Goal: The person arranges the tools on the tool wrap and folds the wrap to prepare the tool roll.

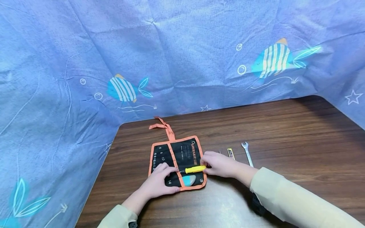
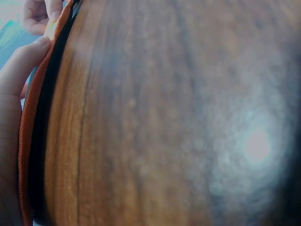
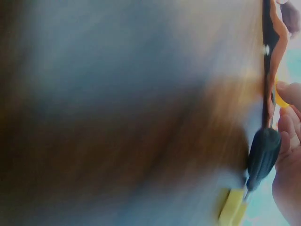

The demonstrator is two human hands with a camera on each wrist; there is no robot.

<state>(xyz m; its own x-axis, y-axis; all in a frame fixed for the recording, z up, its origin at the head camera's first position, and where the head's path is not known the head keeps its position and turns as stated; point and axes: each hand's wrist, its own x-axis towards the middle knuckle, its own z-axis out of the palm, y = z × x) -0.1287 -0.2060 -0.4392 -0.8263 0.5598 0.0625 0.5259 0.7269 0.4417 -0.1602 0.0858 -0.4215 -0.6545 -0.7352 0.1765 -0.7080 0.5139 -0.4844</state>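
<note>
I count two pale sleeves point(image 1: 288, 198) nearest, both cut off by the frame. Left hand point(image 1: 159, 183) sits at 7 o'clock on the one black, orange-trimmed pouch point(image 1: 182, 151): thumb and index tips apart, resting on it; can't tell if it pinches. One grey-teal handle point(image 1: 188, 180) at the pouch's 5, lower part hidden behind the orange band. Right hand point(image 1: 218, 164), at 3, is clamped on one yellow-handled tool point(image 1: 195, 169) by its handle end; the tool lies over the pouch, tip hard to make out at the band.

Right wrist view gives me one dark-handled tool point(image 3: 264, 153) below that hand, plus a blurred yellow piece point(image 3: 231, 207), cut off.

One wrench point(image 1: 247, 153) at the right hand's 2, lower end hidden behind the forearm. Pouch ties point(image 1: 169, 131) at its 12. Behind the table point(image 1: 285, 133): blue curtain point(image 1: 182, 57), two big fish, 11 and 1:30.
</note>
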